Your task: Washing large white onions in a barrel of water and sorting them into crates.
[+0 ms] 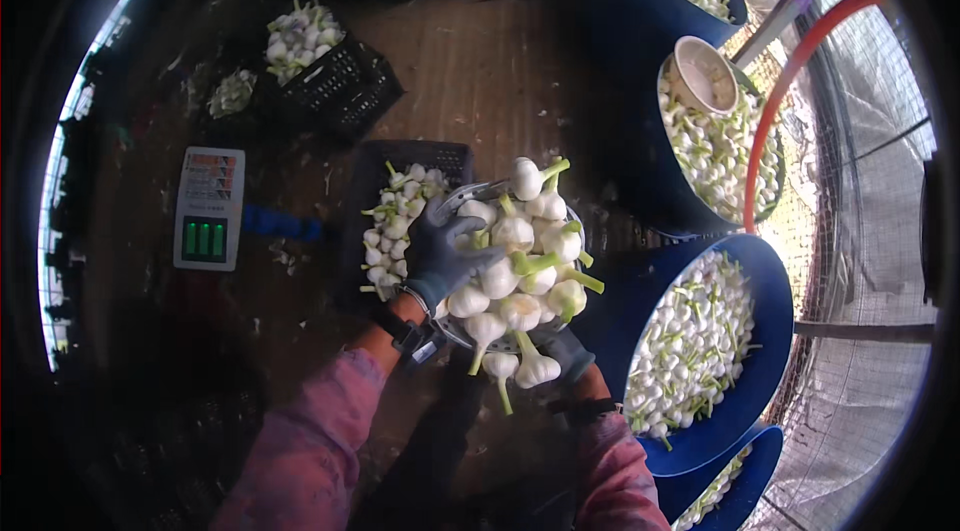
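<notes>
A perforated metal colander is heaped with white garlic bulbs with short green stems. My left hand, in a dark glove, lies across the heap's left side with its fingers spread over the bulbs. Beneath the lower right rim, my gloved right hand supports the colander; its fingers are partly hidden. Some bulbs overhang the near edge. Left of the colander and partly covered by it, smaller garlic bulbs fill part of a dark plastic crate.
Blue tubs of garlic line the right side, one with a pale bowl on top. A red hose arches there. Left stand a scale's display panel and, farther back, a black crate heaped with garlic.
</notes>
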Tool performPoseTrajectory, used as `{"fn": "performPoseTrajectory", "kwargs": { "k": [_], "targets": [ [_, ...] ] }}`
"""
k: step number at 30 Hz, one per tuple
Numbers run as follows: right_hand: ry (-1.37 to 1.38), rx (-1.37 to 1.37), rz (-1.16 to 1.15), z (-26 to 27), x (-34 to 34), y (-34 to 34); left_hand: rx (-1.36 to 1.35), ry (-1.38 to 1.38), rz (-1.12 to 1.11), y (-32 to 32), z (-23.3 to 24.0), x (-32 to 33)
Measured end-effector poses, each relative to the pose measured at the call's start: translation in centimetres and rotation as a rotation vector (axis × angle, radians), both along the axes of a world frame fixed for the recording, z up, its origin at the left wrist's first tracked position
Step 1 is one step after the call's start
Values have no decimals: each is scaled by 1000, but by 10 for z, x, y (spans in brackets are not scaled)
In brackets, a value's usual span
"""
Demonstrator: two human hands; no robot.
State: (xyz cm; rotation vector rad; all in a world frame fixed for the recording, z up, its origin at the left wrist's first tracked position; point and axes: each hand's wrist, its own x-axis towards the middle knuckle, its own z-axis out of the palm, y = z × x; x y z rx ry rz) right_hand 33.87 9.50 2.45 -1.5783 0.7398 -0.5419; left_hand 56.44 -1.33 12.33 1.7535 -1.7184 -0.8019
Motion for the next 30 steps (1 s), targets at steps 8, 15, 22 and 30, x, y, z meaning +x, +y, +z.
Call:
{"fn": "performPoseTrajectory", "kwargs": {
  "k": [8,15,22,30],
  "targets": [
    [23,125,189,-65,116,-34,140,329,215,13,-81,141],
    [52,316,95,-73,147,-44,-157,-528,-6,36,-172,193],
    [-91,1021,-335,-54,168,-50,-17,208,127,22,-143,166],
    [246,711,-315,-113,151,-19,-86,283,428,30,-133,178]
  ]
}}
